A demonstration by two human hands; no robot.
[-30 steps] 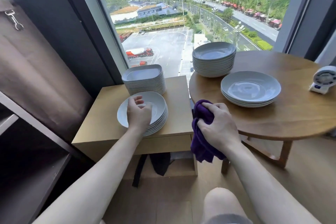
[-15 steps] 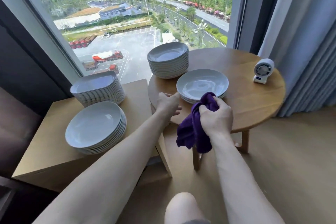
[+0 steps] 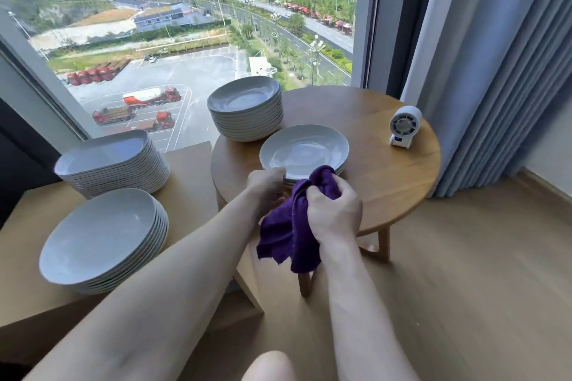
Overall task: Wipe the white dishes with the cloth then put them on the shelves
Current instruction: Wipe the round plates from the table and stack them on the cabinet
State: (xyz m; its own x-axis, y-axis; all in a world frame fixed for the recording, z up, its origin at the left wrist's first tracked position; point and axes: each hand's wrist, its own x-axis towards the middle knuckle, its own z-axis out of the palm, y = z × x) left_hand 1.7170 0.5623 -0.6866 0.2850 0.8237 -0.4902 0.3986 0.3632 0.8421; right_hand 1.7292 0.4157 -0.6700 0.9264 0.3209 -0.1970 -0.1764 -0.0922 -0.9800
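We have our left hand (image 3: 266,183) curled at the near rim of the top plate (image 3: 305,150), seemingly pinching it for lifting, while our right hand (image 3: 332,210) stays free to wipe, fist closed around the bunched purple cloth (image 3: 289,226).

Both hands (image 3: 332,213) forward, fingers curled

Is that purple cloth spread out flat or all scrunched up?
Scrunched up. The purple cloth is bunched in the right hand, its loose end hanging below the round table's edge, not spread over any plate.
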